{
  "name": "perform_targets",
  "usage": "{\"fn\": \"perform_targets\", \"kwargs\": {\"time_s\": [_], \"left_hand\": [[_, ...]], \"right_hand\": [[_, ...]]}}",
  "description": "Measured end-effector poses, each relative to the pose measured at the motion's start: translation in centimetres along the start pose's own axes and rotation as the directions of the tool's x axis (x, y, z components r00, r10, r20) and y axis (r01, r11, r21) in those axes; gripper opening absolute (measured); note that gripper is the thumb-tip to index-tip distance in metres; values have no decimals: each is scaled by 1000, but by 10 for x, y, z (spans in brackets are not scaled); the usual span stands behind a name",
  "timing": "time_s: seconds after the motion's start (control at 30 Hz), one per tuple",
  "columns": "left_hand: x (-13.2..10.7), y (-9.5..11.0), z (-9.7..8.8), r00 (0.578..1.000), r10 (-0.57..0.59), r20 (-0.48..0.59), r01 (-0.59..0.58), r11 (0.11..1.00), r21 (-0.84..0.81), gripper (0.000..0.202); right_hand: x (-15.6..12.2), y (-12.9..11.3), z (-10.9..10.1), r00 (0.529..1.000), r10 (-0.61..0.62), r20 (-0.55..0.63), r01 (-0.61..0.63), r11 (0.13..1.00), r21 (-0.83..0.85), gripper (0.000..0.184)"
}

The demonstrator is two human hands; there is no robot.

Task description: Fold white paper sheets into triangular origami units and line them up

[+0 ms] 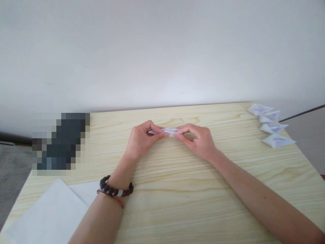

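A small piece of folded white paper (170, 131) is held between both hands above the middle of the table (177, 189). My left hand (143, 138) pinches its left end between thumb and fingers; a beaded bracelet circles that wrist. At the opposite end, my right hand (196, 138) grips the paper between thumb and forefinger. The fingers cover both ends, so its full shape is partly hidden.
Several folded white paper boats (278, 140) lie in a column along the table's right edge. White paper sheets (50, 213) rest at the front left. Behind them is a dark pixelated object (64, 142). A pale wall (162, 54) stands behind the table.
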State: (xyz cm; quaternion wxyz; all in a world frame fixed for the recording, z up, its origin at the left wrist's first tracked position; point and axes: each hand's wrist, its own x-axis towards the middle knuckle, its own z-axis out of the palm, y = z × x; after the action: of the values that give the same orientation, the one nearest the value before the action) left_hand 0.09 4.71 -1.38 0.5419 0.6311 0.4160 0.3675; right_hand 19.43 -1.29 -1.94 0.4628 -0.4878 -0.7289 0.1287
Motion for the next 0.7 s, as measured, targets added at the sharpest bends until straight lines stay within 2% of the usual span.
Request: {"fn": "perform_targets", "kwargs": {"time_s": [0.17, 0.27, 0.47, 0.63, 0.7], "left_hand": [[0, 1, 0, 1000, -9, -13, 9, 1000, 17, 30], [0, 1, 1, 1000, -18, 0, 18, 999, 31, 31], [-1, 1, 3, 1000, -23, 14, 23, 1000, 9, 33], [-1, 1, 1, 998, -30, 50, 19, 977, 212, 31], [-2, 2, 1, 998, -47, 50, 33, 969, 246, 30]], "right_hand": [[0, -2, 1, 989, 142, -32, -140, 988, 60, 12], [0, -2, -1, 983, 184, 4, -184, 978, 93, 15], [-1, 1, -3, 990, 126, 59, -126, 992, 2, 17], [0, 1, -1, 992, 114, 48, -114, 993, -7, 13], [0, 0, -1, 992, 122, 37, -122, 993, -4, 14]]}}
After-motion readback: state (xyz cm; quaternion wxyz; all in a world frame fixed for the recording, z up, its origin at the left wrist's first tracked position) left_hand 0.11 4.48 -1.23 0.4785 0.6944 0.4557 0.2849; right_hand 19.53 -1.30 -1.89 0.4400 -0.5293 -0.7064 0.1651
